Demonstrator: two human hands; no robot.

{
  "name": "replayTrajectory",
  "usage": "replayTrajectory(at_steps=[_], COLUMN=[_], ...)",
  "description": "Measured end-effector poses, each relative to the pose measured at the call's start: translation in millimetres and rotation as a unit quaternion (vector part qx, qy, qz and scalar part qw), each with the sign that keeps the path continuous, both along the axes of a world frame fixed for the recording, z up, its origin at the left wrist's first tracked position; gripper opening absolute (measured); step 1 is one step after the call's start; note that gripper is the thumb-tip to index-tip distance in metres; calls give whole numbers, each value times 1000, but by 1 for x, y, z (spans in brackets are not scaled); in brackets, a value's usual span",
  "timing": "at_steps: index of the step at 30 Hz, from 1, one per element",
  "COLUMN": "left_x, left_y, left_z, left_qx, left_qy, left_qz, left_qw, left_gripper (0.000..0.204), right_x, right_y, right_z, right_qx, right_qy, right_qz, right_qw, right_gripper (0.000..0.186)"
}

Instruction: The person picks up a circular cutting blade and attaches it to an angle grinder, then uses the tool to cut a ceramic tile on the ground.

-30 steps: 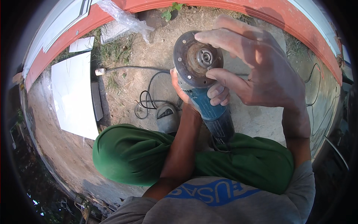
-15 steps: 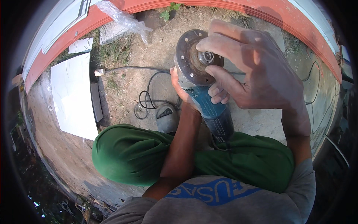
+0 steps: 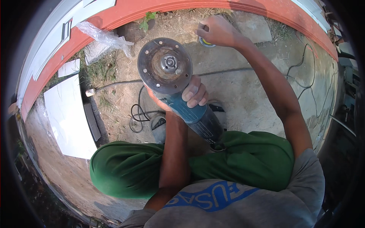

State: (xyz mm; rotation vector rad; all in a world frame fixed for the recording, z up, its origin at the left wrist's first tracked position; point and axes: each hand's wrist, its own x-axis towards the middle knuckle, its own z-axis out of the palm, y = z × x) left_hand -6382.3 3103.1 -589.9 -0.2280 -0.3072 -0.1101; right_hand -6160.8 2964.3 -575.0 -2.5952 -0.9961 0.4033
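My left hand (image 3: 195, 92) grips a teal and black angle grinder (image 3: 186, 108) around its body, with the fingers wrapped over its side. The grinder's round dark metal disc (image 3: 164, 65) faces up, with small holes around its edge and a bare spindle nut at its centre. Farther off to the right, my right hand (image 3: 220, 32) is stretched out low with its fingers curled. Right beneath these fingers shows part of a small round thing (image 3: 207, 43) with a pale rim and some yellow. What the fingertips hold is hidden.
A black cord (image 3: 228, 71) runs across the dirt and concrete, with loops (image 3: 138, 116) near my shoe (image 3: 157, 127). White panels (image 3: 68, 114) lie at the left. Clear plastic wrap (image 3: 104, 37) rests by the orange wall base (image 3: 171, 10). A flat slab (image 3: 254, 30) lies beyond my right hand.
My right hand has left the grinder's disc and reached away to the small round thing. The grinder, still in my left hand, has shifted left in view.
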Motion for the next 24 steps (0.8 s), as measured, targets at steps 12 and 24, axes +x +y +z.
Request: replayTrajectory(at_steps=[12, 24], left_x=[0, 2], left_y=[-1, -15], left_z=[9, 21], left_qx=[42, 57], left_qy=[9, 13], left_qz=[0, -9], left_qw=[999, 998], left_gripper=[32, 30], right_x=[-2, 11], right_y=[-55, -59], right_z=[-143, -124], right_qx=[-102, -136], right_qy=[-36, 6], right_qz=[-88, -86], right_qw=[990, 987], right_gripper=[75, 82])
